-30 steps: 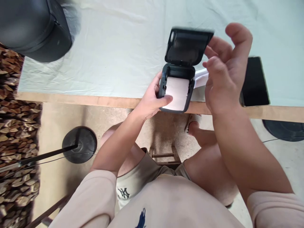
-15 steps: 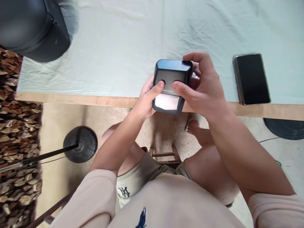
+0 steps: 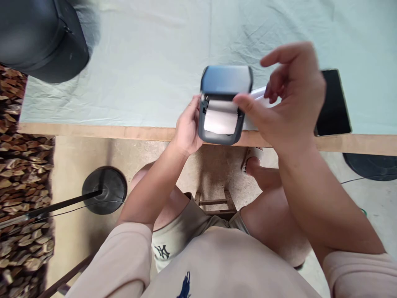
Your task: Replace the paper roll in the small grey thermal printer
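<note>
Head view: at near edge of table (image 3: 139,62), right hand (image 3: 293,101) half open, no visible grip; left hand (image 3: 187,128) curled round left side of black box (image 3: 214,138); lid (image 3: 227,78), lower half a second ago, tilts up by right thumb (image 3: 244,102); box unclosed, more paper (image 3: 221,122) exposed

Can see a rounded black case (image 3: 43,43) on pale cloth (image 3: 149,74) at upper left, a dark-screened phone (image 3: 335,105) near the wooden table edge (image 3: 108,130) at right, stacked split firewood (image 3: 26,178) far left, a round black base (image 3: 113,186) with a pole (image 3: 62,204)
</note>
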Tool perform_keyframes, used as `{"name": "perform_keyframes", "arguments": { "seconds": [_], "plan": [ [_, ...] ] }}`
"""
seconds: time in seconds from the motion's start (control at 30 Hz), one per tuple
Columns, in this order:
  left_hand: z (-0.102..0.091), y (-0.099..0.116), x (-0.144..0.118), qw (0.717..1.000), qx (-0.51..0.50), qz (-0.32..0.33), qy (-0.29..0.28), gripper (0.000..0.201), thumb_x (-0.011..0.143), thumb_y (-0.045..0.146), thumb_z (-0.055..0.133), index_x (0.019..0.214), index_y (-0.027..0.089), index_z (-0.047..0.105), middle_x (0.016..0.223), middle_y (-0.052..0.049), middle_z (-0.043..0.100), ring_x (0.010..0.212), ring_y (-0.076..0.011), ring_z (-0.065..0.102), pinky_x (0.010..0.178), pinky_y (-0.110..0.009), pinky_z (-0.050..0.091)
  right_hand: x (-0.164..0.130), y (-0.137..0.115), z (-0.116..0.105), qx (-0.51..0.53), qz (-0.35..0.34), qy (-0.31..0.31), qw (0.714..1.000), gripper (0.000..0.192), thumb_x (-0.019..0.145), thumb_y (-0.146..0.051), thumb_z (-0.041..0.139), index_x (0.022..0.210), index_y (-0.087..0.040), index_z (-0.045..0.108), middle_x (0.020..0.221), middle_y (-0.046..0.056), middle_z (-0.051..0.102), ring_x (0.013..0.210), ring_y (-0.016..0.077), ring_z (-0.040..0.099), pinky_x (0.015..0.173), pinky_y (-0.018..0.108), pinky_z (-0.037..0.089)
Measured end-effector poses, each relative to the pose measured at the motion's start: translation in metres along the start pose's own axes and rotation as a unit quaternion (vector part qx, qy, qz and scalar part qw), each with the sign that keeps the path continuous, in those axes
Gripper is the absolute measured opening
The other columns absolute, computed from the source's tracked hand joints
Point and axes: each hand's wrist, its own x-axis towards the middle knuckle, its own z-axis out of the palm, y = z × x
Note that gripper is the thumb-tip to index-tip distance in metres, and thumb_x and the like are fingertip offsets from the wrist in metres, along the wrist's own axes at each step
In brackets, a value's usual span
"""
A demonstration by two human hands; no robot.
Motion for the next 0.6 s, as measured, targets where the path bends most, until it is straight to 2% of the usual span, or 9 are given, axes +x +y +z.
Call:
{"name": "perform_keyframes", "arguments": {
  "seconds": [0.03,0.07,0.1,0.17,0.27,0.37,0.43,0.5,0.6],
  "plan": [
    [0.0,-0.001,0.0,1.0,-0.006,0.004,-0.015,0.061,0.121,0.076,0.04,0.129,0.03,0.079,0.151,-0.003,0.084,0.19,-0.0372,0.036,0.144,-0.059,0.06,0.002,-0.002,0.002,0.026,-0.002,0.035,0.999,0.04,0.103,-0.066,0.078,0.118,-0.032,0.061,0.091,0.0,0.063,0.066,0.0212,0.061,0.064,0.043,0.051],
    [-0.001,-0.002,0.0,0.999,-0.011,0.016,-0.029,0.061,0.118,0.079,0.049,0.133,0.028,0.08,0.153,-0.005,0.083,0.189,-0.0404,0.037,0.142,-0.061,0.061,0.003,-0.004,0.002,0.059,-0.002,0.057,0.997,0.033,0.107,-0.061,0.073,0.111,-0.033,0.058,0.084,-0.003,0.058,0.062,0.0203,0.06,0.061,0.042,0.047],
    [-0.002,-0.003,0.0,0.999,-0.015,0.03,-0.037,0.062,0.114,0.081,0.06,0.137,0.027,0.079,0.153,-0.008,0.083,0.188,-0.0436,0.04,0.14,-0.062,0.062,0.005,-0.007,0.002,0.083,0.0,0.061,0.995,0.027,0.109,-0.055,0.069,0.107,-0.033,0.054,0.083,-0.003,0.058,0.065,0.0211,0.066,0.062,0.042,0.048],
    [-0.003,-0.006,-0.001,0.998,-0.01,0.044,-0.047,0.062,0.107,0.078,0.075,0.141,0.027,0.078,0.154,-0.01,0.082,0.185,-0.046,0.044,0.137,-0.059,0.064,0.007,-0.012,-0.001,0.058,-0.014,0.024,0.998,0.018,0.108,-0.043,0.064,0.102,-0.033,0.051,0.091,-0.001,0.069,0.084,0.0231,0.079,0.073,0.042,0.055],
    [-0.004,-0.007,-0.003,0.998,-0.011,0.045,-0.031,0.052,0.109,0.068,0.08,0.141,0.027,0.078,0.151,-0.009,0.082,0.182,-0.0448,0.05,0.135,-0.055,0.064,0.007,-0.012,-0.01,-0.082,-0.028,-0.093,0.992,0.011,0.094,-0.029,0.067,0.101,-0.032,0.059,0.099,0.001,0.081,0.09,0.0275,0.078,0.083,0.046,0.058],
    [-0.003,-0.006,-0.006,0.998,-0.006,0.046,-0.047,0.043,0.109,0.056,0.084,0.141,0.028,0.079,0.152,-0.007,0.082,0.179,-0.0417,0.055,0.135,-0.052,0.065,0.004,-0.005,-0.014,-0.17,0.029,-0.215,0.961,0.031,0.089,-0.024,0.075,0.119,-0.033,0.073,0.106,0.005,0.086,0.097,0.0358,0.079,0.086,0.05,0.059],
    [-0.004,-0.006,-0.006,0.995,0.007,0.054,-0.078,0.047,0.104,0.058,0.089,0.14,0.028,0.081,0.151,-0.007,0.083,0.176,-0.0416,0.059,0.133,-0.051,0.066,0.002,0.0,-0.013,-0.208,0.065,-0.259,0.941,0.048,0.089,-0.028,0.079,0.136,-0.035,0.075,0.105,0.006,0.087,0.096,0.0384,0.079,0.083,0.05,0.059],
    [-0.005,-0.006,-0.006,0.993,0.021,0.063,-0.101,0.056,0.099,0.066,0.093,0.138,0.028,0.082,0.148,-0.007,0.084,0.174,-0.0425,0.062,0.131,-0.052,0.068,0.001,0.0,-0.011,-0.233,0.077,-0.259,0.934,0.056,0.084,-0.032,0.085,0.14,-0.036,0.077,0.097,0.006,0.085,0.085,0.0365,0.076,0.077,0.048,0.057],
    [-0.007,-0.007,-0.005,0.993,0.024,0.067,-0.1,0.058,0.097,0.073,0.091,0.133,0.027,0.084,0.143,-0.008,0.086,0.174,-0.0435,0.061,0.127,-0.053,0.071,-0.001,-0.008,-0.019,-0.183,0.065,-0.231,0.953,0.051,0.082,-0.035,0.085,0.133,-0.035,0.077,0.103,0.004,0.086,0.072,0.0272,0.067,0.072,0.045,0.056]
  ]
}}
